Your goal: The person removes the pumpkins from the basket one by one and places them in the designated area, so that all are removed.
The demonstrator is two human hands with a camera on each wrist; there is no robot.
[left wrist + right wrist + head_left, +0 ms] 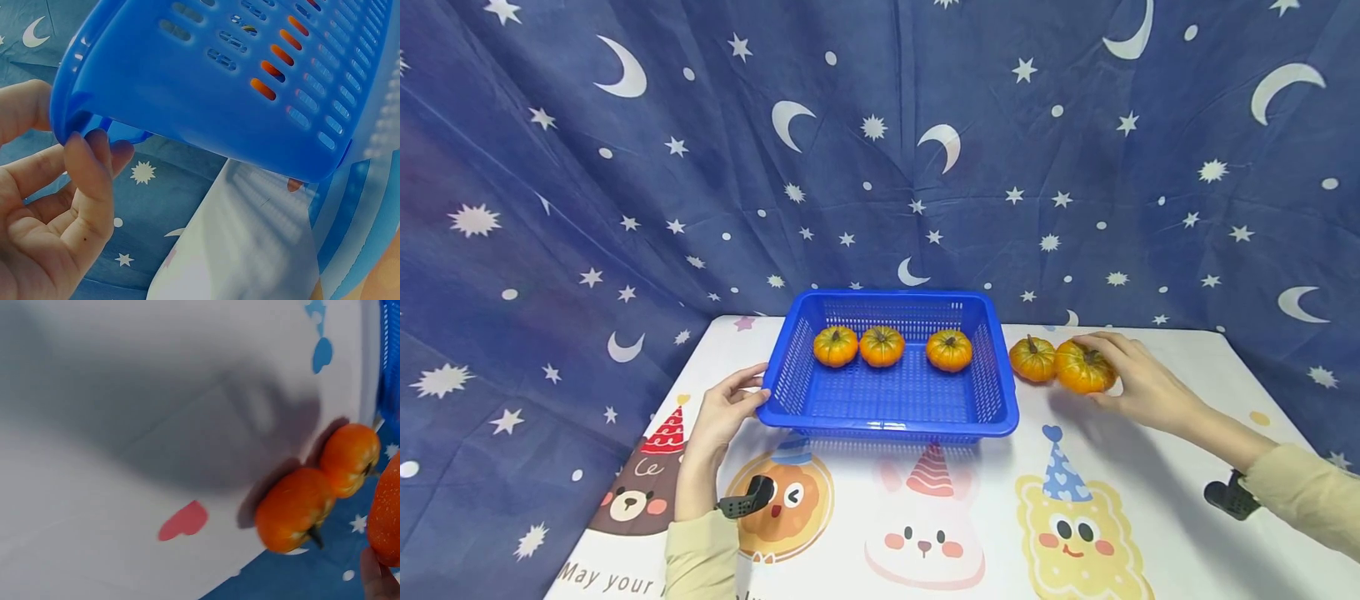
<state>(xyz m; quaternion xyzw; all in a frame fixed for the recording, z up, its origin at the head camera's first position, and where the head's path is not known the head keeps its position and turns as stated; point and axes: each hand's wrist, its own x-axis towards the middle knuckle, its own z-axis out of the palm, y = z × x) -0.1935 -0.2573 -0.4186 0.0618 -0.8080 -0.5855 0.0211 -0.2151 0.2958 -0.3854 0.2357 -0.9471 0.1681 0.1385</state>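
1. Your left hand (722, 408) pinches the blue plastic basket (880, 404) by its rim, probably steadying it.
2. Right of those fingers, three mini pumpkins (882, 347) sit inside.
3. Two loose pumpkins (294, 509) lie near your right hand (1138, 379), which grips another pumpkin (386, 519) (presumably for security).

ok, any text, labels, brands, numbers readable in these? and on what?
"May your": printed on the white tablecloth, lower left in the head view; the next letters are cut off by the left sleeve.
Same line, right of that sleeve: only a fragment at the picture's edge, not safely readable.
Blue basket, front rim: a pale mark, too small to read.
No brand or number is legible.
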